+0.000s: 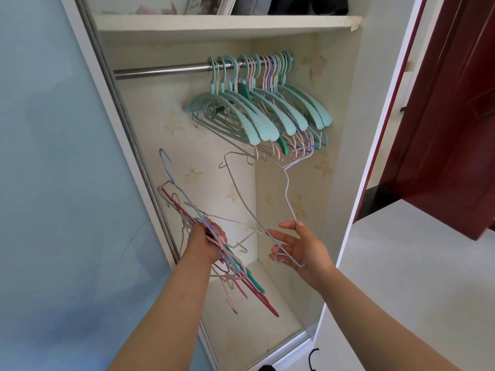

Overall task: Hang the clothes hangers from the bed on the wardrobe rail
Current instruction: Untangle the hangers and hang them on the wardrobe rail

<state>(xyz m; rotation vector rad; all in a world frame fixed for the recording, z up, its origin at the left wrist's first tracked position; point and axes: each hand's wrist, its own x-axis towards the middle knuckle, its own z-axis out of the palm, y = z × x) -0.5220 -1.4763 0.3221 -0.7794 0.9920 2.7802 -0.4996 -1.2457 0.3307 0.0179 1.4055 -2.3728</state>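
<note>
Left hand: the left hand [207, 243] is closed around a bundle of thin hangers [214, 253], gripping them near their middle, low in the wardrobe opening.
Bundle: wire-thin hangers in pink, red, green, grey and pale blue, crossed and tangled; one blue hook stands up at upper left, the pink and red ends trail down toward the wardrobe floor [241, 311].
Right hand: the right hand [300, 250] is palm-up with fingers spread and nearly straight; a single pale lilac hanger [288, 194] lies across its fingers, hook end resting on the palm. No curled grip visible.
Single hanger: thin, lilac-grey, stretched upward, its top end caught among the lower bars of the hung hangers.
Rail: the metal rail [160, 70] runs under the white shelf [214, 22]; its left part is bare.
Hung hangers: a tight row of hung hangers [267, 113] at the right end, broad mint-green shoulders in front, thin pink, purple and blue ones among them.
</note>
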